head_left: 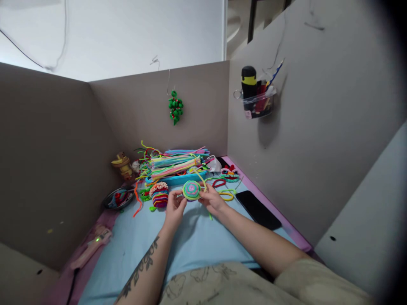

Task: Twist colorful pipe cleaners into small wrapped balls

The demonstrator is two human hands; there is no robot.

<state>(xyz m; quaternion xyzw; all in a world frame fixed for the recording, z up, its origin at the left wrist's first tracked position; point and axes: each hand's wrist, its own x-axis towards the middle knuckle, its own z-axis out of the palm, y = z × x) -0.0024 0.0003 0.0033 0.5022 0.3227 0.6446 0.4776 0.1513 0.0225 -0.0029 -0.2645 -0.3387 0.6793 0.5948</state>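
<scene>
A round coiled disc of pipe cleaners point(191, 189), green outside with purple and pink rings, is held upright above the blue mat point(190, 241). My left hand point(174, 206) pinches its left edge and my right hand point(212, 199) grips its right edge. A yellow pipe cleaner tail point(200, 176) rises from the disc toward the pile behind. Just left of my left hand sits a striped coiled dome point(159, 195) in red, yellow and purple.
A blue tray point(178, 178) heaped with coloured pipe cleaners stands behind. A black phone point(257, 209) lies at the right, a small bowl point(118, 198) and a pink glue gun point(92, 245) at the left. Cardboard walls enclose the desk; a clear holder point(258, 101) hangs on the right wall.
</scene>
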